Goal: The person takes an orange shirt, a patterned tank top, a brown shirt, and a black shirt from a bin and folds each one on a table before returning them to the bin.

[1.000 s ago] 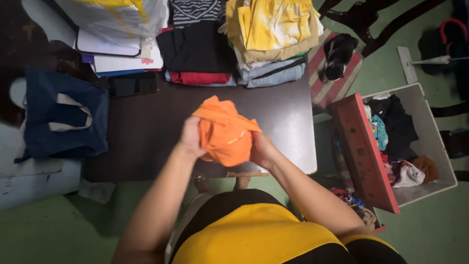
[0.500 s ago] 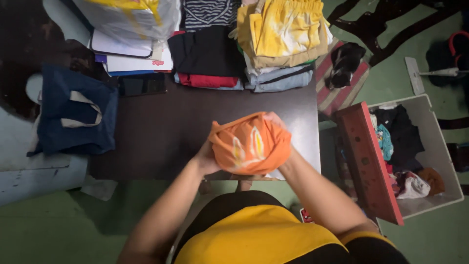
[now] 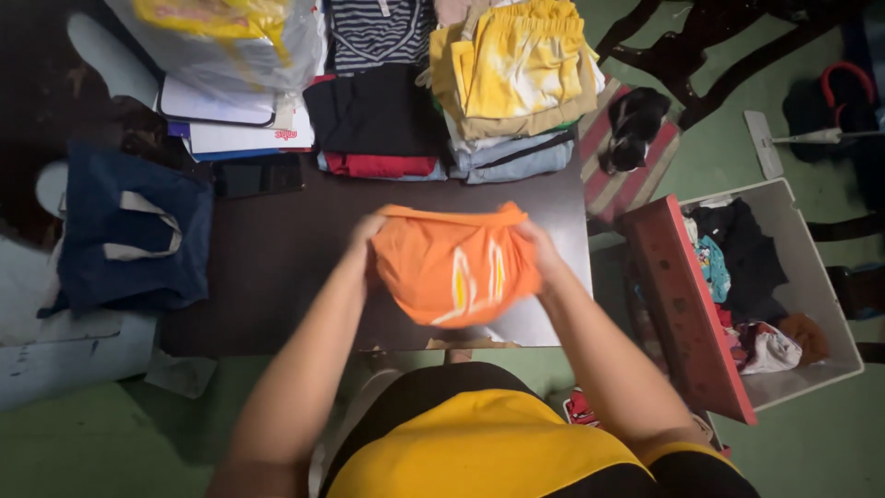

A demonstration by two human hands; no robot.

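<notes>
An orange garment with pale stripes hangs spread between both hands above the dark table. My left hand grips its upper left edge. My right hand grips the upper right edge. The cloth's lower part droops toward the table's near edge.
Folded clothes stand in stacks at the table's far side: a yellow pile and a dark and red pile. A navy bag lies at the left. A white bin of clothes with a red board stands on the floor to the right.
The bunched orange garment has been pulled open and wider. My hands moved apart to its upper corners.
</notes>
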